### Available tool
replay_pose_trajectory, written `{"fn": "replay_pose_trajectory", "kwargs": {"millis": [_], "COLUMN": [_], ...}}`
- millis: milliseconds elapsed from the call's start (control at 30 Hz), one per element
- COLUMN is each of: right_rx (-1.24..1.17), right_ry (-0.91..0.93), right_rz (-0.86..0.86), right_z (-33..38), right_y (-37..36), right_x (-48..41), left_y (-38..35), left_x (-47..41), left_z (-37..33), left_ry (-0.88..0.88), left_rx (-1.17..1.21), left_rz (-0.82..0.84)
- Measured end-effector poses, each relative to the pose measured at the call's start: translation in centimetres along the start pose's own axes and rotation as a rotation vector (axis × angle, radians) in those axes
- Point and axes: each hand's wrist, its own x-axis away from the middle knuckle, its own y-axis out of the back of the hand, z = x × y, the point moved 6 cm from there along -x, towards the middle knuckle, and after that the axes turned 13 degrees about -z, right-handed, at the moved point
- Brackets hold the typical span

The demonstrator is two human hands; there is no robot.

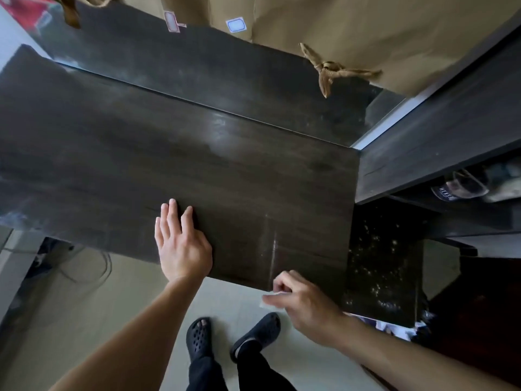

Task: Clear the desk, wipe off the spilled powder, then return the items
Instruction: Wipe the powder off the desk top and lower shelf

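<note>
Dark desk: left hand flat, spread; right hand pinches white wipe at near edge.

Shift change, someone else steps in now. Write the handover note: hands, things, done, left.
Left hand: open, flat on the desk near its front edge.
Right hand: pinching a white tissue at the front edge.
Desk is cleared; no items in view on it.
A thin pale powder streak remains just above the right hand.
Left: wipe that streak, check faint haze further back, then return the items, which are out of view.
</note>
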Motion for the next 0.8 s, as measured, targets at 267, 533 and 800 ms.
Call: {"fn": "replay_pose_trajectory", "kwargs": {"millis": [267,533,800], "right_rx": [0.175,0.044,0.170], "right_ry": [-0.560,-0.107,-0.716], "right_rz": [-0.586,-0.133,-0.640], "right_z": [-9.9,2.5,-7.1], "right_y": [6.5,-2.5,5.7], "right_x": [-13.1,-0.9,-4.9], "left_y": [-0.1,-0.2,-0.5], "left_x": [0.0,0.1,0.2], "left_z": [0.2,0.3,0.1], "left_ry": [-0.024,-0.050,-0.111], "left_rx": [-0.008,-0.007,-0.002], "left_rz": [0.003,0.088,0.180]}}
